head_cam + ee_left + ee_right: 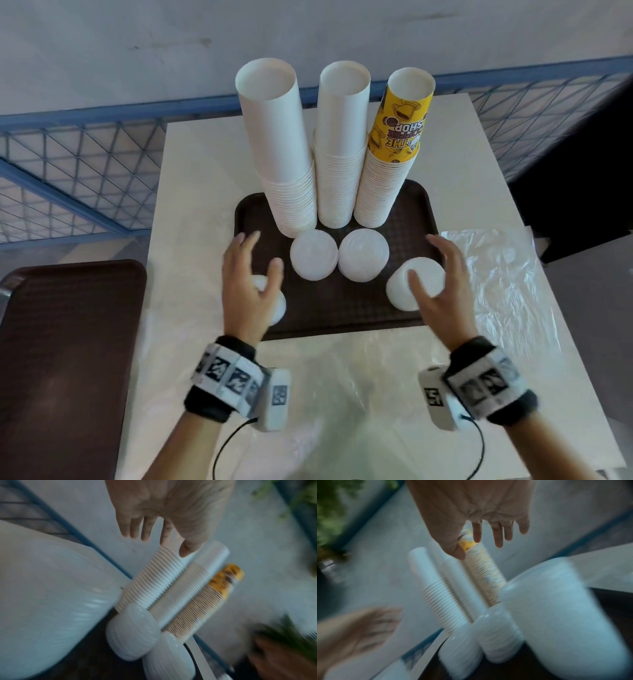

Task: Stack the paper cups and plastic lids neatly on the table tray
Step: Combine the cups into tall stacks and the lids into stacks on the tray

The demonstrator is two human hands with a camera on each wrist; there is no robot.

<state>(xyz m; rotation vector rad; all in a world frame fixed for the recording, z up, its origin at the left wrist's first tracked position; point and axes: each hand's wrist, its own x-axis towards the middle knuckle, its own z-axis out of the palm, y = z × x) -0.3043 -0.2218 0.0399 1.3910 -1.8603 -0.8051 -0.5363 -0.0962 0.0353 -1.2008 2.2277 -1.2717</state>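
both hands spread, fingers loose, grasping nothing: left hand [248,284] over near-left lid stack [277,308], right hand [442,284] beside near-right lid stack [409,284] on brown tray [342,318]. best cup each stack from sides, nudge inward square, avoid tipping tall cup stacks [337,150] behind.

White table [191,192], brown tray [342,318], plastic sheet [507,294]

Soft even daylight, head view sharp, both wrist views motion-blurred

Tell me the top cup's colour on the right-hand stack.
Yellow top cup with brown print; head view.
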